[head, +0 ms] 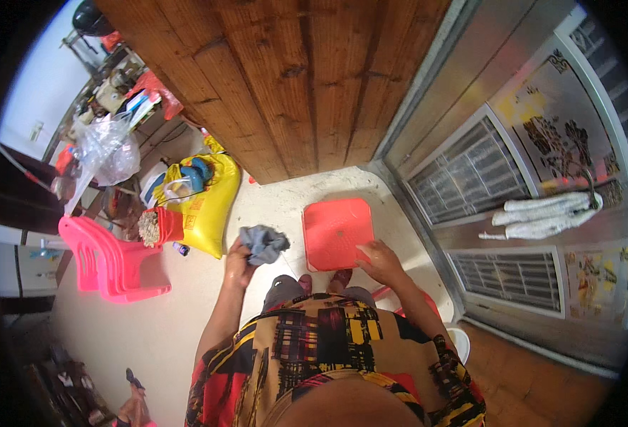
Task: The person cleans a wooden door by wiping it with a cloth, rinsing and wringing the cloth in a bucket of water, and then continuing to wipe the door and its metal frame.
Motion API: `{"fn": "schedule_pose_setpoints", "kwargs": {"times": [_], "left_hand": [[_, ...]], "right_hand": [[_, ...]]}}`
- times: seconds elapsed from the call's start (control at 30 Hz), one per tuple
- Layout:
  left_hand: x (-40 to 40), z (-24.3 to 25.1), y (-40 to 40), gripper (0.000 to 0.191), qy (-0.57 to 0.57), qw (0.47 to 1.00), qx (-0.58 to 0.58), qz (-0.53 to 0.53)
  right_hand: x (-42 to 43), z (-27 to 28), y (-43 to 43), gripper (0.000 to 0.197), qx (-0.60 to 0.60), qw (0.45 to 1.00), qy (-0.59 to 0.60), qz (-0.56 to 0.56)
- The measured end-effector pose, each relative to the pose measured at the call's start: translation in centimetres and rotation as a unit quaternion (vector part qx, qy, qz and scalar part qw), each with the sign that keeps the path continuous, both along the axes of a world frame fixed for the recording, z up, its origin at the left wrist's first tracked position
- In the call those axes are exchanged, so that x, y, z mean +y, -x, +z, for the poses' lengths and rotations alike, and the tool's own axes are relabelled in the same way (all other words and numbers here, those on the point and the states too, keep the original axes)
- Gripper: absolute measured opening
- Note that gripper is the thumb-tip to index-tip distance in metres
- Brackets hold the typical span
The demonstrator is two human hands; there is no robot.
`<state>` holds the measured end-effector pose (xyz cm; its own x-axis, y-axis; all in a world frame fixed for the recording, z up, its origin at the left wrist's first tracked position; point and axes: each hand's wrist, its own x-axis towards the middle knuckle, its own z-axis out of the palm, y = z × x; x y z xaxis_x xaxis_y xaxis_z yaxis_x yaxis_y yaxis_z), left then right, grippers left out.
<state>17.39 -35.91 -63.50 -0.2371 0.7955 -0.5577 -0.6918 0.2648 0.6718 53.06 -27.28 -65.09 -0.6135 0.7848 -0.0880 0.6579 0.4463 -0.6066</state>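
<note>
My left hand (237,265) grips a crumpled grey-blue cloth (264,245), which bunches out past the fingers. To its right is a red plastic stool (338,232), its square, cut-cornered seat facing up with a small hole in the middle. My right hand (382,261) has its thumb and fingers at the seat's near right corner, gripping the edge. The stool's legs are hidden under the seat. My feet show just below it.
Stacked pink plastic chairs (112,267) stand left, near a full yellow sack (212,203) and a red container (171,224). A wooden panel (292,80) rises ahead. White gloves (548,213) hang on the metal door at right. Another person's legs (135,400) show lower left.
</note>
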Motion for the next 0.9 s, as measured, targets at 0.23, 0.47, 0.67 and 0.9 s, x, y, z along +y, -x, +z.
{"fn": "schedule_pose_setpoints", "kwargs": {"times": [0.23,0.47,0.67,0.9], "left_hand": [[6.9,5.0,-11.1,0.054,-0.058,0.992,0.081,-0.079],[7.5,8.3,-7.6,0.063,-0.149,0.946,0.152,-0.243],[10.7,5.8,2.8,0.030,-0.181,0.927,0.223,-0.241],[21.9,8.0,26.2,0.025,-0.243,0.789,0.552,0.118]], "right_hand": [[5.1,7.2,8.4,0.093,0.253,0.961,-0.048,0.104],[6.1,3.3,10.7,0.085,0.453,0.856,0.247,-0.013],[8.3,1.3,14.9,0.060,0.456,0.786,0.362,-0.207],[15.6,18.7,24.1,0.041,0.364,0.926,-0.005,-0.101]]}}
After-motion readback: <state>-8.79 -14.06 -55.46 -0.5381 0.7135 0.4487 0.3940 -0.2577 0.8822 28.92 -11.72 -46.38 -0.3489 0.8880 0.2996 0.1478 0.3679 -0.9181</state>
